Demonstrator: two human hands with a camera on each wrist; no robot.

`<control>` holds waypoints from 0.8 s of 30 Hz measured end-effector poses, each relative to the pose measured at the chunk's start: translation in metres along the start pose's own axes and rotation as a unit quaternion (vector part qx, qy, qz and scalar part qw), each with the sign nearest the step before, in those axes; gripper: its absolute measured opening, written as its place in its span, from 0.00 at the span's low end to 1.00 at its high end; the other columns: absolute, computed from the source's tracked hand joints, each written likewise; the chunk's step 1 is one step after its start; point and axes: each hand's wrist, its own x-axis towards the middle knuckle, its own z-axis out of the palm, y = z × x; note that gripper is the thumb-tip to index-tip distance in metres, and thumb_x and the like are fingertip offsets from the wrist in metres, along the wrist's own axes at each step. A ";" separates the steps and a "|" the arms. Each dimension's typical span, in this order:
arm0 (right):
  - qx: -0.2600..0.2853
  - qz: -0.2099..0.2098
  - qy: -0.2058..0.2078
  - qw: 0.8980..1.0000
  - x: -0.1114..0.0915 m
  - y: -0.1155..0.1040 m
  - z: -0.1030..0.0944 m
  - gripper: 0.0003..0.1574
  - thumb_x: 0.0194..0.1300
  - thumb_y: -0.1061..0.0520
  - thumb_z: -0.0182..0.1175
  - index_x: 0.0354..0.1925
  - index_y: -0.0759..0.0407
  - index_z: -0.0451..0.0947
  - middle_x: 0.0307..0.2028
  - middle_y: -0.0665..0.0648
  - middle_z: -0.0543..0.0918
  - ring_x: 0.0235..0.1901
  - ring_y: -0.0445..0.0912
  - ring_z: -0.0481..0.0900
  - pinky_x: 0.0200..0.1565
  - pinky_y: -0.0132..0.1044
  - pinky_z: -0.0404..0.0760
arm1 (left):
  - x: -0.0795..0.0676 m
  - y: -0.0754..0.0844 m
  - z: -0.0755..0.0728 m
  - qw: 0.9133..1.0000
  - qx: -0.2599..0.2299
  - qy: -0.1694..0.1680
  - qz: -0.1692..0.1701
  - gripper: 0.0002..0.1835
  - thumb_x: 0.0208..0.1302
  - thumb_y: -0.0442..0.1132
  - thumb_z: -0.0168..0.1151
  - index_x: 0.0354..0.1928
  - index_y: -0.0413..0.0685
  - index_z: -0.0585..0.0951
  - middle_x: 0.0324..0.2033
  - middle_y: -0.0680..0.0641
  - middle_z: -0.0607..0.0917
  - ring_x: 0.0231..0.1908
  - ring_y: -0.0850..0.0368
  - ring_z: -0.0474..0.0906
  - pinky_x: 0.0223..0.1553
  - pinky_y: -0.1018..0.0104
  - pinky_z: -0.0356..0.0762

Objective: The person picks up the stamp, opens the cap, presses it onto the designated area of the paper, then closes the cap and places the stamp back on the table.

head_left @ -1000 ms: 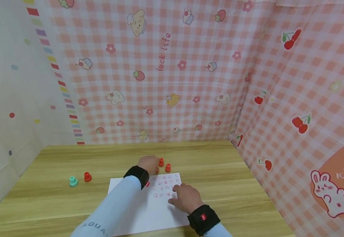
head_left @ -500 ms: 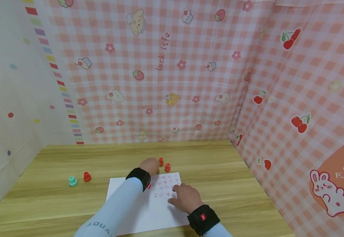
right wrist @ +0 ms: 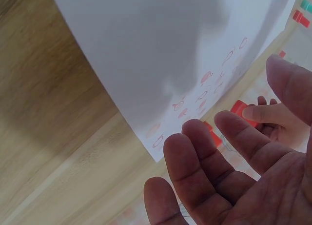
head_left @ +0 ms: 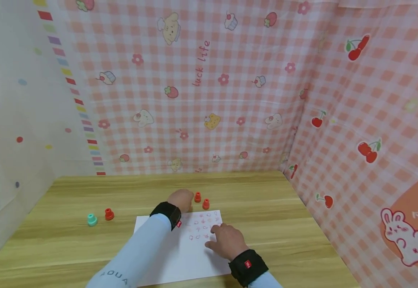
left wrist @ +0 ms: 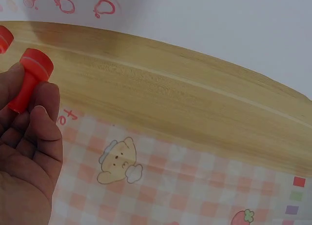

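My left hand (head_left: 181, 200) is beyond the far edge of the white paper (head_left: 180, 260). In the left wrist view its thumb and fingers pinch a red toy stamp (left wrist: 37, 64), wide end pointing away from the palm. Two more red stamps (head_left: 206, 204) stand just right of that hand, the other stamp (head_left: 197, 197) a little farther back. Rows of small red and pink printed marks (head_left: 198, 229) cover the paper's upper right part. My right hand (head_left: 227, 241) is over the paper's right edge, fingers spread and relaxed, holding nothing.
On the left of the wooden table (head_left: 50, 248) stand a teal stamp (head_left: 91, 220) and a red stamp (head_left: 109, 214), side by side. Pink checked cloth (head_left: 194, 100) hangs behind the table and along its right; a pale spotted cloth (head_left: 18, 108) hangs at left.
The left hand shifts slightly inward over the paper's far edge, then back out. A bit of red that showed beside its fingers earlier is now hidden. The right hand keeps its place.
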 end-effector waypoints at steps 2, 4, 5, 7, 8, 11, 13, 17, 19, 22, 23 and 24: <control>0.003 0.001 -0.001 1.000 0.001 0.000 0.001 0.26 0.57 0.42 0.72 0.47 0.55 0.83 0.32 0.53 0.81 0.29 0.46 0.74 0.35 0.42 0.76 | -0.003 -0.001 -0.004 1.000 -0.011 0.003 -0.005 0.06 0.64 0.35 0.68 0.42 0.43 0.83 0.32 0.46 0.83 0.32 0.53 0.77 0.47 0.58 0.79; 0.005 0.000 -0.002 1.000 0.001 -0.001 0.002 0.26 0.57 0.42 0.72 0.47 0.55 0.83 0.32 0.53 0.81 0.29 0.46 0.73 0.35 0.42 0.76 | -0.005 -0.003 -0.005 1.000 -0.012 0.007 -0.005 0.06 0.64 0.34 0.68 0.42 0.43 0.83 0.31 0.46 0.83 0.32 0.53 0.77 0.46 0.59 0.79; 0.007 0.000 -0.003 1.000 0.001 -0.001 0.002 0.26 0.57 0.42 0.72 0.47 0.55 0.83 0.32 0.53 0.81 0.29 0.46 0.73 0.35 0.42 0.76 | -0.006 -0.005 -0.006 1.000 -0.013 0.009 -0.003 0.07 0.64 0.34 0.68 0.43 0.43 0.83 0.31 0.47 0.83 0.31 0.53 0.77 0.45 0.59 0.79; 0.007 -0.003 -0.003 1.000 0.002 -0.001 0.002 0.26 0.57 0.42 0.72 0.48 0.55 0.83 0.32 0.53 0.81 0.28 0.46 0.73 0.34 0.42 0.76 | -0.007 -0.008 -0.007 1.000 -0.015 0.011 -0.001 0.08 0.64 0.34 0.68 0.43 0.43 0.83 0.31 0.47 0.82 0.31 0.53 0.76 0.44 0.60 0.79; 0.006 -0.004 -0.003 1.000 0.002 -0.002 0.002 0.26 0.58 0.42 0.72 0.48 0.56 0.83 0.31 0.53 0.81 0.28 0.46 0.73 0.34 0.42 0.75 | -0.008 -0.010 -0.007 1.000 -0.014 0.013 0.001 0.08 0.64 0.34 0.68 0.43 0.43 0.82 0.30 0.47 0.82 0.30 0.54 0.75 0.43 0.60 0.79; 0.009 -0.004 -0.003 1.000 0.003 -0.003 0.002 0.26 0.58 0.42 0.71 0.48 0.56 0.83 0.31 0.53 0.80 0.28 0.46 0.73 0.34 0.42 0.75 | -0.011 -0.015 -0.011 0.999 -0.023 0.024 0.012 0.06 0.63 0.33 0.69 0.40 0.42 0.82 0.28 0.48 0.81 0.29 0.54 0.74 0.40 0.60 0.79; 0.012 -0.002 -0.005 1.000 0.003 -0.004 0.001 0.26 0.58 0.42 0.71 0.48 0.56 0.83 0.32 0.54 0.80 0.28 0.47 0.73 0.34 0.42 0.75 | -0.013 -0.018 -0.014 0.999 -0.027 0.033 0.021 0.05 0.61 0.32 0.70 0.37 0.42 0.81 0.27 0.48 0.80 0.28 0.54 0.74 0.39 0.60 0.78; 0.021 0.002 -0.007 1.000 0.004 -0.007 0.000 0.25 0.59 0.43 0.71 0.49 0.57 0.82 0.34 0.55 0.81 0.29 0.47 0.74 0.36 0.43 0.77 | -0.019 -0.024 -0.017 0.997 -0.036 0.052 0.033 0.06 0.60 0.31 0.70 0.33 0.42 0.80 0.25 0.49 0.79 0.27 0.54 0.74 0.37 0.60 0.78; 0.023 0.001 -0.006 1.000 0.004 -0.008 -0.001 0.25 0.60 0.43 0.71 0.49 0.57 0.83 0.34 0.55 0.82 0.30 0.47 0.74 0.36 0.44 0.77 | -0.021 -0.027 -0.017 0.997 -0.041 0.058 0.032 0.05 0.61 0.31 0.69 0.33 0.43 0.80 0.25 0.50 0.79 0.27 0.55 0.73 0.38 0.60 0.78; 0.030 0.003 -0.005 1.000 0.003 -0.009 0.000 0.24 0.60 0.44 0.71 0.49 0.57 0.83 0.34 0.55 0.82 0.30 0.47 0.75 0.37 0.45 0.78 | -0.026 -0.031 -0.018 0.996 -0.059 0.058 0.026 0.04 0.62 0.31 0.68 0.33 0.43 0.81 0.25 0.50 0.78 0.27 0.55 0.73 0.38 0.60 0.77; 0.031 0.004 -0.005 0.999 0.003 -0.010 0.000 0.24 0.60 0.44 0.71 0.49 0.57 0.83 0.34 0.55 0.82 0.30 0.47 0.74 0.37 0.44 0.78 | -0.028 -0.032 -0.018 0.996 -0.065 0.058 0.025 0.04 0.62 0.31 0.68 0.32 0.43 0.81 0.24 0.50 0.78 0.27 0.55 0.73 0.38 0.60 0.77; 0.034 0.004 -0.005 0.999 0.003 -0.010 0.001 0.24 0.60 0.44 0.71 0.48 0.57 0.83 0.34 0.55 0.82 0.30 0.47 0.74 0.37 0.44 0.77 | -0.030 -0.033 -0.018 0.995 -0.070 0.060 0.025 0.04 0.62 0.31 0.68 0.32 0.44 0.81 0.24 0.50 0.78 0.27 0.55 0.72 0.38 0.61 0.77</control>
